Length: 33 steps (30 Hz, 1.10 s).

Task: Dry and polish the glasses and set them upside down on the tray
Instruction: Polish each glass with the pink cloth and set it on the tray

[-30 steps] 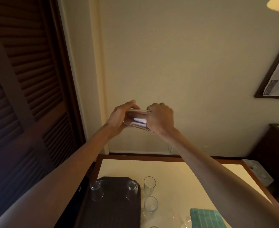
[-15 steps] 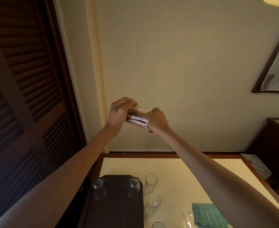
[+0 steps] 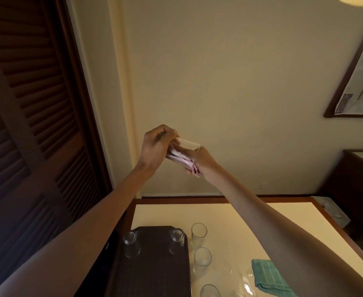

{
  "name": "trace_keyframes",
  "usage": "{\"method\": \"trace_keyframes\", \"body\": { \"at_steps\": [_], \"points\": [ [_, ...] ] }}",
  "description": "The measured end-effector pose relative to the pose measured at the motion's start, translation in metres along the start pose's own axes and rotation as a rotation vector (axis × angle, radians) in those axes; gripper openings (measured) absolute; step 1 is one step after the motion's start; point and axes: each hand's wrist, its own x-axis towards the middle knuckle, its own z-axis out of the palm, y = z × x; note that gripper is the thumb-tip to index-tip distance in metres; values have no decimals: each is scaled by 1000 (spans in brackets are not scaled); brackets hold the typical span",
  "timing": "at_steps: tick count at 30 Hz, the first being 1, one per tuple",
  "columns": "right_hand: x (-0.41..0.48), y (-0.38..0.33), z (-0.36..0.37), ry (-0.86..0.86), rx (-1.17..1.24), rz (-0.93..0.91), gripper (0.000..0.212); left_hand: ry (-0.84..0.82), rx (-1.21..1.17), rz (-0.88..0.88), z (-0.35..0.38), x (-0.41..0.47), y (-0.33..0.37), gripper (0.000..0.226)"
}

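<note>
I hold a clear glass point(image 3: 188, 144) up in the air in front of the wall, lying on its side. My left hand point(image 3: 155, 146) grips its base end. My right hand point(image 3: 202, 160) holds a pink cloth point(image 3: 185, 160) pushed into the glass's mouth. Down on the table a dark brown tray point(image 3: 152, 273) carries two glasses upside down point(image 3: 131, 243) point(image 3: 177, 240) at its far corners. To the tray's right, three upright glasses point(image 3: 198, 233) point(image 3: 202, 261) point(image 3: 209, 291) stand in a row.
A folded teal cloth point(image 3: 268, 277) lies on the cream table point(image 3: 240, 219) at the lower right, with faint clear glassware point(image 3: 246, 286) beside it. A dark louvred door point(image 3: 26, 125) fills the left. A framed picture point(image 3: 358, 78) hangs at right.
The glass has tilted and my right hand has turned, so the pink cloth now shows inside the glass. The view has tipped down a little, showing more of the table.
</note>
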Motion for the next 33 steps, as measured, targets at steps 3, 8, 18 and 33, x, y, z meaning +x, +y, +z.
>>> {"method": "trace_keyframes", "body": {
  "at_steps": [3,8,18,33],
  "points": [
    [-10,-5,-13,359,-791,-430,9,-118,-149,-311,-8,2,-8,32],
    [-25,-12,-13,423,-990,-549,14,-22,-16,-294,-5,0,-9,24],
    [-20,-12,5,105,-169,-112,28,-8,-40,-131,-14,-3,1,22],
    [-18,-17,13,52,-215,-113,25,46,-61,-193,-21,-5,0,21]
  ]
}}
